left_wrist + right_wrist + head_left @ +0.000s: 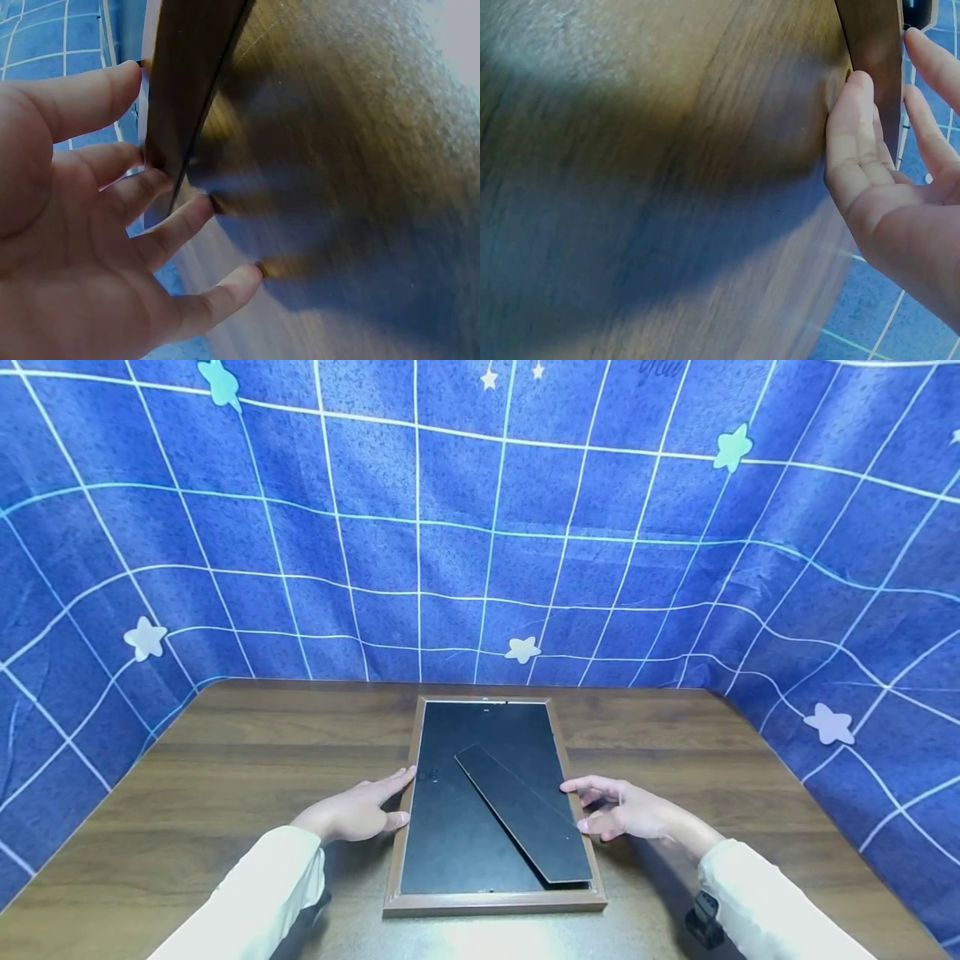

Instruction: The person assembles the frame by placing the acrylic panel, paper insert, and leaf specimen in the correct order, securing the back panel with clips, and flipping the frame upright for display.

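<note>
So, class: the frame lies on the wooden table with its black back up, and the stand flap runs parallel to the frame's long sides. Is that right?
Not parallel: the head view shows the stand flap slanting across the black back, its wide end toward the near right corner. The frame does lie back up on the wooden table.

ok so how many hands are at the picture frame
2: the left hand is at the left side of the picture frame, and the right hand is at its right side. No other hand shows.
</note>
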Tool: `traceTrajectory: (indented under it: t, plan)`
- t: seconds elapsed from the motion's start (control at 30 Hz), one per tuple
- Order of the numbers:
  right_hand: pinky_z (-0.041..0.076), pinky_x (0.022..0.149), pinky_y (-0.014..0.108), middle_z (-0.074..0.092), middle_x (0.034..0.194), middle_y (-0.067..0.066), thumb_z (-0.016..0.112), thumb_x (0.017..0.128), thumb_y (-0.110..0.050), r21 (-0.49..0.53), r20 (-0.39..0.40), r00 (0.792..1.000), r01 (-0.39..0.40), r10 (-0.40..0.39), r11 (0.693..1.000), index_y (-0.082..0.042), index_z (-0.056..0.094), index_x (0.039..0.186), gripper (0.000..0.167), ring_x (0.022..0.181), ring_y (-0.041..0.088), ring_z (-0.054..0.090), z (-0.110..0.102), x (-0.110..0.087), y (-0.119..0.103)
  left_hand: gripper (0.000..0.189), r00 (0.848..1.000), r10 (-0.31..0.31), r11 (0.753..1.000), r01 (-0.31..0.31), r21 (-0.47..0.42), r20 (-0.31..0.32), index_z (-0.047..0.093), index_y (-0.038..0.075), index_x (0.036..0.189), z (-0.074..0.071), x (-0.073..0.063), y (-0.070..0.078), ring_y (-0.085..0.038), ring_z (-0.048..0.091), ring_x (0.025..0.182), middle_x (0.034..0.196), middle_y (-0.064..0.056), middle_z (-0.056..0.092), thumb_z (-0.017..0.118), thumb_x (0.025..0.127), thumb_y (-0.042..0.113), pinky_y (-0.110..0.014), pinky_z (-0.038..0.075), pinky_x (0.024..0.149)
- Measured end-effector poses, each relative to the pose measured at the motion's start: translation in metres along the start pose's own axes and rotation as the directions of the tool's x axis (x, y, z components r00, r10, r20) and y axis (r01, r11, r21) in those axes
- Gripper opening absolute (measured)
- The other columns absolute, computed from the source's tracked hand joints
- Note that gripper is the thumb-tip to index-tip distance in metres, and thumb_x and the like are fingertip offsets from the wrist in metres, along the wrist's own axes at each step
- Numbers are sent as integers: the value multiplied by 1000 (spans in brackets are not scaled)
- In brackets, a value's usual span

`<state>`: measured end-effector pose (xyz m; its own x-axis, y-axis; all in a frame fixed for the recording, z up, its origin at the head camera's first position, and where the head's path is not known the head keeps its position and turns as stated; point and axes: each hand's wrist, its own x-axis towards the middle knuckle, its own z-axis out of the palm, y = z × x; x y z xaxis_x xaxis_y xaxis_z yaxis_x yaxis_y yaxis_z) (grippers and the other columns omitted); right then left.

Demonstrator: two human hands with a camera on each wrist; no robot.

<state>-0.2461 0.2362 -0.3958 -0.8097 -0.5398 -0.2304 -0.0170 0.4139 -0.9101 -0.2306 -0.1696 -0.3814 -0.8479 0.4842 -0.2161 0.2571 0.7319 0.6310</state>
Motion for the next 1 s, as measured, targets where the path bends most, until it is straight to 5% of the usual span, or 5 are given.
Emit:
traceTrajectory:
  t: [0.17,0.73,1.0]
  plan:
    - [55,78,37,51,121,17,66,99,-15,17,20,1000,-17,16,1000,0,47,146,52,94,20,58,0,1,-2,71,1000,-21,1000,21,4,8,24,-4,158,-1,-1,3,-52,18,148,162,-31,20,60,101,16,-67,15,118]
    - [57,81,46,48,130,23,76,90,-8,-38,45,999,-18,20,999,-4,50,142,57,112,32,52,-6,1,-3,69,1000,-8,1000,8,10,3,26,-8,156,0,-2,10,-53,19,148,161,-34,21,60,101,14,-66,16,118]
    - [55,73,44,53,121,18,77,89,-10,-108,19,999,-32,34,994,-6,53,139,55,104,30,56,-2,2,-10,68,1000,-10,999,10,32,-5,26,-8,156,1,-1,8,-53,20,147,161,-33,21,60,101,14,-67,16,117]
